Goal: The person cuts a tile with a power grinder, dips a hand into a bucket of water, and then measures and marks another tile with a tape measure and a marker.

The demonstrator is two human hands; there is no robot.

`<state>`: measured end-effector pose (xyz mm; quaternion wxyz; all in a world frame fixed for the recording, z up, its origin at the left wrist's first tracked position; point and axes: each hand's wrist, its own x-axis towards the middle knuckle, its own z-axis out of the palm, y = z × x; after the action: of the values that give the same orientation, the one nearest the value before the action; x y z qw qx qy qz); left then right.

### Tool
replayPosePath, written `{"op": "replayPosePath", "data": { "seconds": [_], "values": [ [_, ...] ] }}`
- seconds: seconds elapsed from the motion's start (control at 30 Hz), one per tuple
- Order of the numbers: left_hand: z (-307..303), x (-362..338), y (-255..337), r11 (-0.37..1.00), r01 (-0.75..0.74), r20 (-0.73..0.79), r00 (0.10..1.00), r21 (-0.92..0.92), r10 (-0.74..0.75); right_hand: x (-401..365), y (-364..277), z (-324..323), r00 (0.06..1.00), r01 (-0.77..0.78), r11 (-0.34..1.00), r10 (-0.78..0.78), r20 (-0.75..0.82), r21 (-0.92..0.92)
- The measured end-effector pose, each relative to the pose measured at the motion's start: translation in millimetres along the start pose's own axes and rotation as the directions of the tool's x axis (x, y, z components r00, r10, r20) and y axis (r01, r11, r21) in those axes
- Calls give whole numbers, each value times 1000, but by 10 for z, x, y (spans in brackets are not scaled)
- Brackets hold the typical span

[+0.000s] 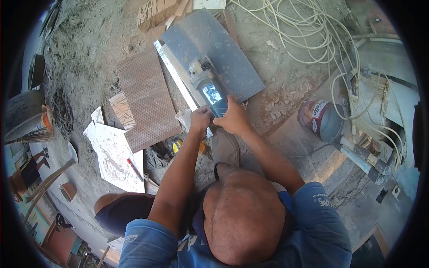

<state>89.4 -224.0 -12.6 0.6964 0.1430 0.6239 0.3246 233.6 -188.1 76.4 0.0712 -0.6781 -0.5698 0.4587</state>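
Dusty grey ground spreads right across the scene, and on it lies the big one, a dark grey rectangular slab, set at a slant ahead of the person. Over to the left, there's the brown sheet with a fine grid pattern, and up at the top right, a loose tangle of cream cable! Down beside the brown sheet come the white, jagged-edged flat pieces, smeared with dirt, while out right a round bucket with a red-and-white label leans over on its side.

Centre stage, the power tool with a grey metal head and blue body, pointing away from the person, its head over the slab's near-left edge; whether they touch, I can't tell. The right hand wraps thumb and fingers round its near end. In close, the left hand has its fingers drawn together at that same end, exactly what they pinch being hidden. Just beside it, a small whitish cup, and smallest of all, a slim red stick on the white pieces
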Motion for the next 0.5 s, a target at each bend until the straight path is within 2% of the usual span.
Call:
{"op": "replayPosePath", "data": {
  "seconds": [0.07,0.17,0.27,0.37,0.5],
  "values": [
    [4,-16,19,1000,0,-5,1000,0,0,-34,1,-42,997,-15,1000,16,69,-19],
    [-23,28,-35,1000,-5,-7,1000,2,5,-72,21,-57,996,-10,1000,11,88,-7],
    [-6,23,-26,1000,-7,-14,1000,19,8,-115,109,21,1000,-4,1000,4,9,-7],
    [27,-20,19,1000,2,-28,1000,-16,-3,-135,172,39,1000,-2,1000,1,22,30],
    [-11,18,-22,1000,1,-19,1000,25,-1,-169,171,25,1000,9,1000,-9,11,18]
  ]
}}
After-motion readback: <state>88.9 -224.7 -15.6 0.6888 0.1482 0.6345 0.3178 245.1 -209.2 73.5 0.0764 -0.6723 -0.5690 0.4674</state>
